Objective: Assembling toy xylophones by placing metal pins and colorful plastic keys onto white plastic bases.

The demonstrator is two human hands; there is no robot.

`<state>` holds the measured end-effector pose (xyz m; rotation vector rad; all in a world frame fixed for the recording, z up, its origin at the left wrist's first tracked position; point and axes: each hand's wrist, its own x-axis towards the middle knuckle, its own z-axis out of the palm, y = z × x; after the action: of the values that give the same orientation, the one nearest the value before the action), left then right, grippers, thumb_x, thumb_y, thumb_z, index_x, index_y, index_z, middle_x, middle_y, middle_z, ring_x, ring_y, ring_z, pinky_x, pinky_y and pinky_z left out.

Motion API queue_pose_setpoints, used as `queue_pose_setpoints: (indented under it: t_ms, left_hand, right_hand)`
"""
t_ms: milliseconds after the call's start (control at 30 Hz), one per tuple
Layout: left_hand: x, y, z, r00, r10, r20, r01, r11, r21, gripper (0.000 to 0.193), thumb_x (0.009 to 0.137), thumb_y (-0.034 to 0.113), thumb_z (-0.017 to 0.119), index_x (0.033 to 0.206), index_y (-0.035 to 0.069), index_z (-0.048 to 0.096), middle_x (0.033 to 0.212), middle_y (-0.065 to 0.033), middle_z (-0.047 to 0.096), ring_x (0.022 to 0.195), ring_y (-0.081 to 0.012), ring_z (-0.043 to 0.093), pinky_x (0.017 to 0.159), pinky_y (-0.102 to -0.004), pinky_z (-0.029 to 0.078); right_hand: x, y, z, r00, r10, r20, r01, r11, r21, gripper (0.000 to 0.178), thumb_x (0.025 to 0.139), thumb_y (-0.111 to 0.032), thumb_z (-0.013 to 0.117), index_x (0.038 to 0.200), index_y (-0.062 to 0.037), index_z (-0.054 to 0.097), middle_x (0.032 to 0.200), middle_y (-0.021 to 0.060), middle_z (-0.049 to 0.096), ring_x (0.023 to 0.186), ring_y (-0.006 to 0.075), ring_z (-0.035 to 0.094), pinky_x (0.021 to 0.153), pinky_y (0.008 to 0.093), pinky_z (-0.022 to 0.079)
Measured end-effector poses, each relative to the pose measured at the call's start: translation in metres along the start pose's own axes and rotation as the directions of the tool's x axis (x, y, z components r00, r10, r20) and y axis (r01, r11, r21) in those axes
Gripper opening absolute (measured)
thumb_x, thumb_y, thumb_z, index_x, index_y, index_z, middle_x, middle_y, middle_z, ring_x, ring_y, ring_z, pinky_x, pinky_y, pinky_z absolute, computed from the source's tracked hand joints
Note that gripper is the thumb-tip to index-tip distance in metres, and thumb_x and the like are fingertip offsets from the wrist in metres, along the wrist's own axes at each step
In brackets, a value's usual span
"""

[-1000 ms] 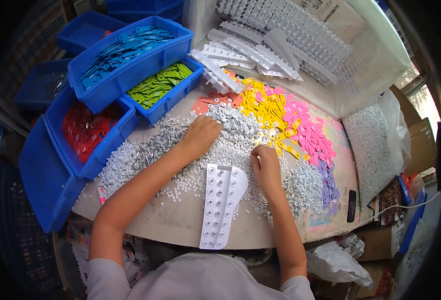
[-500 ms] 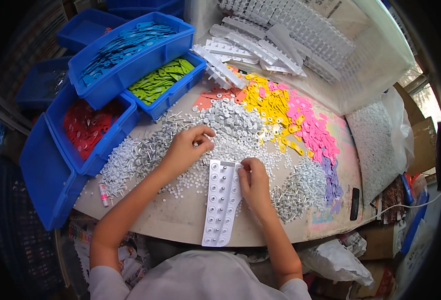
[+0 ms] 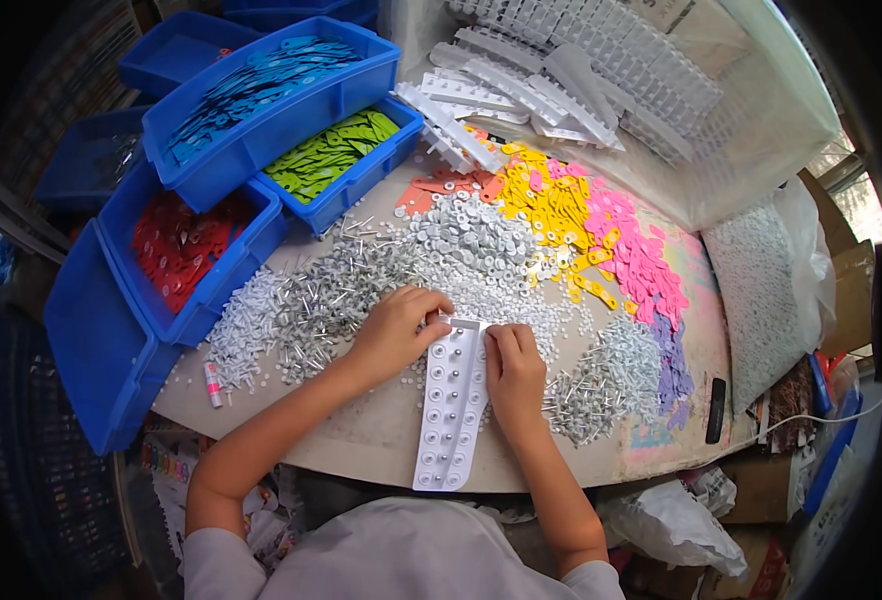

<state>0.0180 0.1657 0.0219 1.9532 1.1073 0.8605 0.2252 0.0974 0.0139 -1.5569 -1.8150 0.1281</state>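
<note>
A long white plastic tray point(image 3: 451, 425) lies in front of me, pointing toward my body, with rows of round sockets along both sides and metal pins down its middle. At its far left corner, the fingertips of my left hand point(image 3: 398, 327) are pinched together. Whatever they hold, if anything, is too small to make out. My right hand point(image 3: 517, 372) has thumb and fingers closed on the tray's far right edge. Just beyond the tray spreads a heap of small white discs point(image 3: 476, 280), with larger white-grey round caps point(image 3: 471, 228) behind them.
Metal pins point(image 3: 336, 300) and white studs point(image 3: 246, 330) lie left, more pins point(image 3: 601, 385) right. Yellow point(image 3: 551, 205), pink point(image 3: 641, 260) and purple point(image 3: 671, 365) tabs curve along the far right. Blue bins point(image 3: 271, 110) stand left; a clear tub point(image 3: 751, 150) of white strips stands behind.
My left hand has come from the heap of small parts to the tray's far left corner, and its fingers have drawn together. My right hand stays at the tray's right edge.
</note>
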Motion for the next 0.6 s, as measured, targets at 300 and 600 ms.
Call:
queue_pose_setpoints:
  t_ms: [300, 600]
  left_hand:
    - [-0.018, -0.007, 0.003, 0.915, 0.402, -0.026, -0.347, 0.820, 0.456, 0.009, 0.088, 0.012, 0.078, 0.094, 0.007, 0.073, 0.089, -0.0063, 0.066, 0.089, -0.0262, 0.064, 0.080, -0.0407, 0.050]
    - [0.033, -0.015, -0.012, 0.961, 0.210, -0.178, -0.148, 0.938, 0.313, 0.005, 0.088, 0.008, 0.073, 0.092, 0.006, 0.075, 0.091, -0.0089, 0.069, 0.090, -0.0309, 0.065, 0.085, -0.0443, 0.050]
  right_hand:
    - [0.001, 0.001, 0.001, 0.998, -0.069, -0.001, 0.068, 0.990, -0.125, 0.019, 0.085, -0.002, 0.073, 0.104, -0.0055, 0.071, 0.093, 0.0090, 0.066, 0.082, 0.0291, 0.067, 0.070, 0.0414, 0.052]
    - [-0.002, 0.005, 0.001, 0.995, -0.096, -0.018, 0.091, 0.982, -0.162, 0.015, 0.087, -0.004, 0.072, 0.101, -0.0064, 0.067, 0.098, 0.0089, 0.063, 0.092, 0.0302, 0.061, 0.083, 0.0439, 0.048]
